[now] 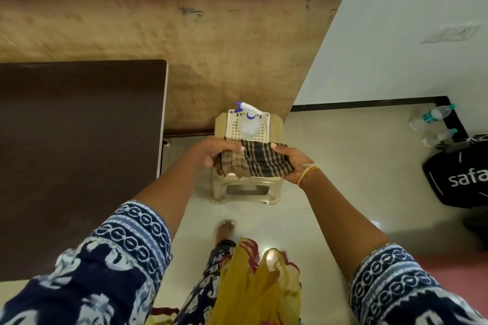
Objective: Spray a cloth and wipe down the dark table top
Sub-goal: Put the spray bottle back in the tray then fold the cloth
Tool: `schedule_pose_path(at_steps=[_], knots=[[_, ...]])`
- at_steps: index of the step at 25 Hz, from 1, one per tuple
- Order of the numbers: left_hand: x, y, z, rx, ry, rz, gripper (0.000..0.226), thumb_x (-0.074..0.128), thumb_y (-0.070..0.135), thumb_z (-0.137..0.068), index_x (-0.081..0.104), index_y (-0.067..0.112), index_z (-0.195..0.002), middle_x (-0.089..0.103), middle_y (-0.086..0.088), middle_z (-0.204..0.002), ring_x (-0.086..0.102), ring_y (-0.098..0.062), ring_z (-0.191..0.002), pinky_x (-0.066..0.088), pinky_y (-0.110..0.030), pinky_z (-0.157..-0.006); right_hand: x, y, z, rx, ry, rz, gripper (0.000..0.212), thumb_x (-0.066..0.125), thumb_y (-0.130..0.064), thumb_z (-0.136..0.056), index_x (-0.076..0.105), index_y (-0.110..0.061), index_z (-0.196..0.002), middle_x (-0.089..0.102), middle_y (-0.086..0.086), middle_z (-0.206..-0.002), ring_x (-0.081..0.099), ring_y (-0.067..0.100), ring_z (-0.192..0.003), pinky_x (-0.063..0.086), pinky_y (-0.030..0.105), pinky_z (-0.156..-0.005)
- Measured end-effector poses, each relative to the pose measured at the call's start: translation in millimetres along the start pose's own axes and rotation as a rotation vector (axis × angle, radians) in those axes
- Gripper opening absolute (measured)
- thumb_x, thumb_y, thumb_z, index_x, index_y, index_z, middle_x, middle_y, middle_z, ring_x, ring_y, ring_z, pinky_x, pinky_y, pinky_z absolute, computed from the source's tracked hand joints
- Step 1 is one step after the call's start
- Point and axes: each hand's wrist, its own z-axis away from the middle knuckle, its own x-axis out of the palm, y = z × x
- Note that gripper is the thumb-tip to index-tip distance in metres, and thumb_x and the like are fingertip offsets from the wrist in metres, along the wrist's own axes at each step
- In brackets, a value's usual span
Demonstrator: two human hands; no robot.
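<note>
I hold a dark checked cloth (pixel 257 162) with a tan end stretched between both hands above a beige plastic stool (pixel 247 190). My left hand (pixel 211 152) grips its left, tan end; my right hand (pixel 297 163) grips its right end. Just beyond the cloth, a clear spray bottle (pixel 248 120) with a white and blue trigger head stands in a white perforated basket (pixel 233 128) on the stool. The dark table top (pixel 76 145) fills the left of the view, its right edge close to my left forearm.
A tall wooden panel (pixel 184 34) rises behind the stool. A white wall (pixel 409 21) is at right. On the tiled floor (pixel 343 166) at right lie two water bottles (pixel 433 117) and a black bag (pixel 459 174). My bare foot (pixel 224 231) stands before the stool.
</note>
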Motion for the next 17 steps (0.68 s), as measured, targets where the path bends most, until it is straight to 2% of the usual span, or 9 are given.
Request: schedule_pose_path(at_steps=[2, 3, 6, 8, 11, 13, 17], knots=[[0, -3, -18, 0.009, 0.132, 0.115, 0.044, 0.079, -0.001, -0.072, 0.065, 0.001, -0.114, 0.073, -0.017, -0.093, 0.074, -0.024, -0.068, 0.059, -0.034, -0.054, 2, 1, -18, -0.074, 0.083, 0.036, 0.017, 0.062, -0.014, -0.093, 0.062, -0.007, -0.108, 0.068, 0.014, -0.104, 0.063, 0.031, -0.098, 0.055, 0.048, -0.084], [-1, -5, -30, 0.027, 0.196, 0.173, 0.042, 0.079, -0.003, -0.071, 0.066, 0.0, -0.111, 0.073, -0.017, -0.091, 0.073, -0.025, -0.067, 0.059, -0.035, -0.055, 1, 3, -32, -0.138, 0.147, 0.124, 0.016, 0.062, -0.016, -0.093, 0.064, -0.008, -0.107, 0.068, 0.012, -0.106, 0.062, 0.032, -0.102, 0.054, 0.05, -0.089], [-1, -22, -73, 0.068, 0.335, 0.204, 0.037, 0.079, 0.001, -0.074, 0.068, 0.002, -0.109, 0.073, -0.015, -0.098, 0.071, -0.028, -0.085, 0.06, -0.043, -0.076, -5, 13, -78, -0.403, 0.356, 0.715, 0.017, 0.061, -0.022, -0.094, 0.07, -0.011, -0.104, 0.069, 0.01, -0.111, 0.061, 0.03, -0.105, 0.049, 0.044, -0.1], [-2, -37, -107, 0.144, 0.468, 0.037, 0.031, 0.076, 0.007, -0.08, 0.068, 0.006, -0.111, 0.07, -0.008, -0.101, 0.067, -0.024, -0.092, 0.055, -0.036, -0.083, -13, 26, -111, -0.483, 0.432, 1.015, 0.024, 0.056, -0.026, -0.097, 0.068, -0.012, -0.111, 0.07, 0.015, -0.109, 0.063, 0.034, -0.101, 0.051, 0.04, -0.093], [-6, -62, -162, 0.31, 0.607, -0.273, 0.023, 0.067, 0.01, -0.089, 0.069, 0.009, -0.111, 0.069, -0.01, -0.108, 0.063, -0.025, -0.101, 0.044, -0.026, -0.08, -24, 43, -158, -0.509, 0.506, 1.358, 0.033, 0.04, -0.034, -0.103, 0.056, -0.012, -0.122, 0.066, 0.019, -0.103, 0.063, 0.039, -0.094, 0.052, 0.041, -0.082], [-9, -80, -201, 0.364, 0.654, -0.343, 0.019, 0.061, 0.012, -0.093, 0.069, 0.011, -0.11, 0.069, -0.011, -0.11, 0.064, -0.027, -0.103, 0.045, -0.027, -0.081, -31, 59, -193, -0.537, 0.557, 1.481, 0.036, 0.034, -0.037, -0.104, 0.05, -0.011, -0.124, 0.066, 0.019, -0.1, 0.064, 0.039, -0.09, 0.053, 0.043, -0.078], [-15, -105, -255, 0.502, 0.701, -0.39, 0.02, 0.058, 0.012, -0.094, 0.068, 0.012, -0.112, 0.069, -0.01, -0.11, 0.063, -0.028, -0.103, 0.051, -0.033, -0.086, -45, 82, -246, -0.586, 0.668, 1.572, 0.034, 0.031, -0.037, -0.105, 0.047, -0.013, -0.122, 0.069, 0.015, -0.09, 0.066, 0.036, -0.079, 0.052, 0.039, -0.067]])
